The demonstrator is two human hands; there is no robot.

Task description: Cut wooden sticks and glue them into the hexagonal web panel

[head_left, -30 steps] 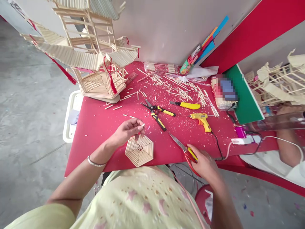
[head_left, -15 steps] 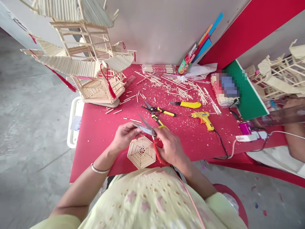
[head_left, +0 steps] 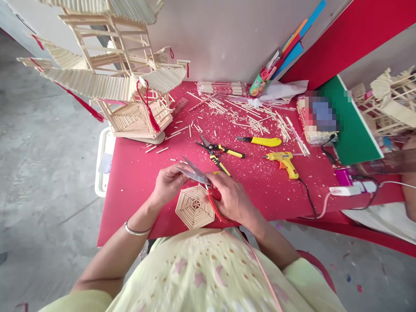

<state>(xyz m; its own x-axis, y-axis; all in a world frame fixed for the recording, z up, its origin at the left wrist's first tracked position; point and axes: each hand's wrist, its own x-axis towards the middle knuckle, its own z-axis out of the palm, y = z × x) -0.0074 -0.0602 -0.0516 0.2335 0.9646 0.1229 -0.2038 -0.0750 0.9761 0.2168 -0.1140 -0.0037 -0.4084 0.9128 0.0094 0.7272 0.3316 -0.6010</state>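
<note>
My right hand [head_left: 232, 197] is closed round the red handles of a pair of scissors [head_left: 196, 173], whose parted blades point left. At the lower blade's tip, my left hand [head_left: 170, 182] is closed in a pinch; whatever lies between its fingertips is too small to make out. Below the scissors, near the table's front edge, lies a flat hexagonal panel of thin wooden sticks [head_left: 191, 212]. My right fingers cover part of its right edge. Just beyond the hands rests a pair of yellow-and-black cutting pliers [head_left: 216, 151] with its jaws apart.
A stick-built pagoda [head_left: 130, 99] with red tassels stands at the left. A yellow utility knife [head_left: 263, 141], corded glue gun [head_left: 286, 164] and scattered sticks [head_left: 256, 117] lie across the red table [head_left: 136, 160]. A green board [head_left: 351, 121] and another person's arm [head_left: 409, 190] are at the right.
The camera view has shifted, so the table items appear farther right. The scissors' tips have moved slightly left against my left fingers. Both hands keep nearly the same grip.
</note>
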